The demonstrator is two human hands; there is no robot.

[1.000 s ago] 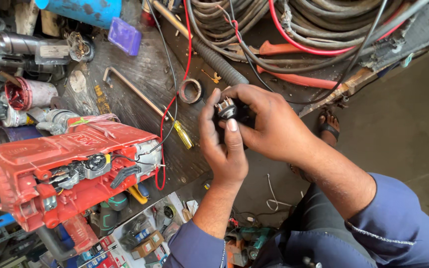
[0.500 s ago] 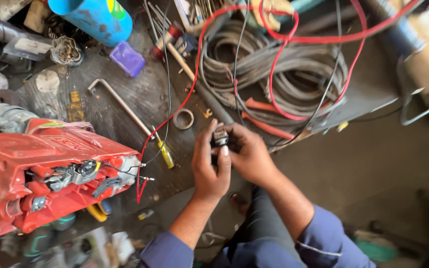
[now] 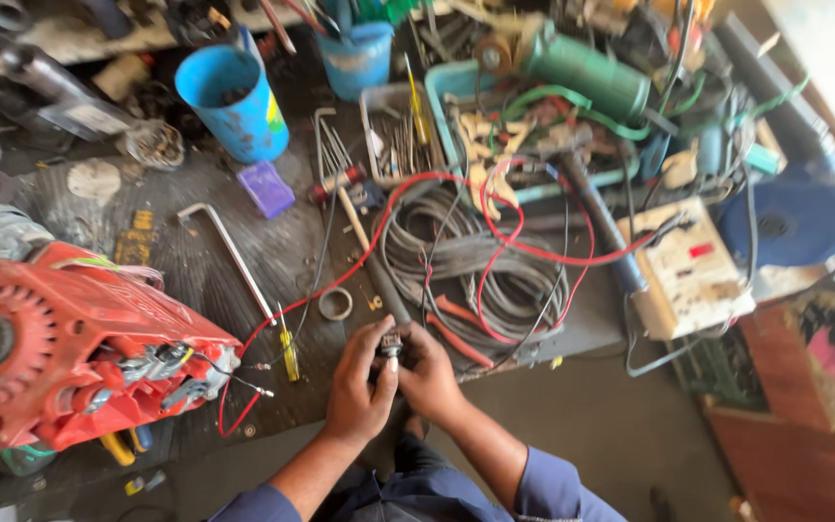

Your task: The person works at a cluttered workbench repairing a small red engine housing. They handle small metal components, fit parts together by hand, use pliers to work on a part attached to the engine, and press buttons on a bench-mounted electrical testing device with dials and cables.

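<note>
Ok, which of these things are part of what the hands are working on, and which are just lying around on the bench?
In hand:
left hand and right hand, both gripping a small dark metal part.

Lying about:
opened red power tool housing
long red wire
grey coiled cable
blue plastic cup
yellow-handled screwdriver
small metal ring

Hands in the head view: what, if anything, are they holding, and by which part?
Both hands, left and right, pinch one small dark part between their fingertips, gripping its sides. What kind of part it is cannot be told.
</note>
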